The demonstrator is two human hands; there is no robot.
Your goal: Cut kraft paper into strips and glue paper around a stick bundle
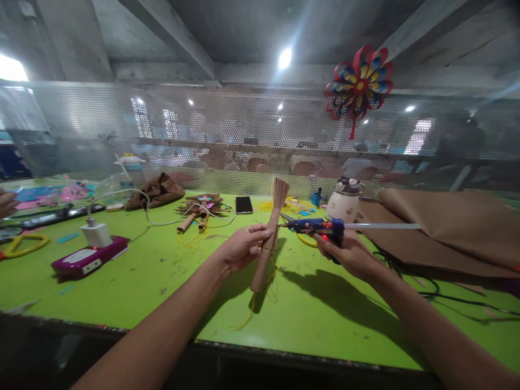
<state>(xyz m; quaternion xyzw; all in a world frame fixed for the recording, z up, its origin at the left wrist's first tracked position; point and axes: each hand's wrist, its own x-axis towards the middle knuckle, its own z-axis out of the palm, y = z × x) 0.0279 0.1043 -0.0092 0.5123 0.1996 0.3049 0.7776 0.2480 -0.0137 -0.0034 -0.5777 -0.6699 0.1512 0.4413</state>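
Observation:
My left hand (pixel 245 246) is closed around the middle of a rolled brown paper tube (pixel 262 271), whose top end fans out in thin strips like a brush. Yellow string dangles from the tube's lower end. In my right hand (pixel 349 253) is a blue hot glue gun (pixel 335 228) with its red light on and a long clear glue stick sticking out of the back. The gun's nozzle points left and is at the tube's side, just above my left fingertips; I cannot tell whether it touches the paper.
On the green table (pixel 170 309) stand a purple power strip (pixel 91 259) with a white charger, a phone (pixel 244 205), more brown paper pieces (pixel 203 208) and a white bottle (pixel 343 199). Brown paper sheets (pixel 439 244) and black cables lie right. At far left are yellow-handled scissors (pixel 26 245) and another person's hand (pixel 7 201).

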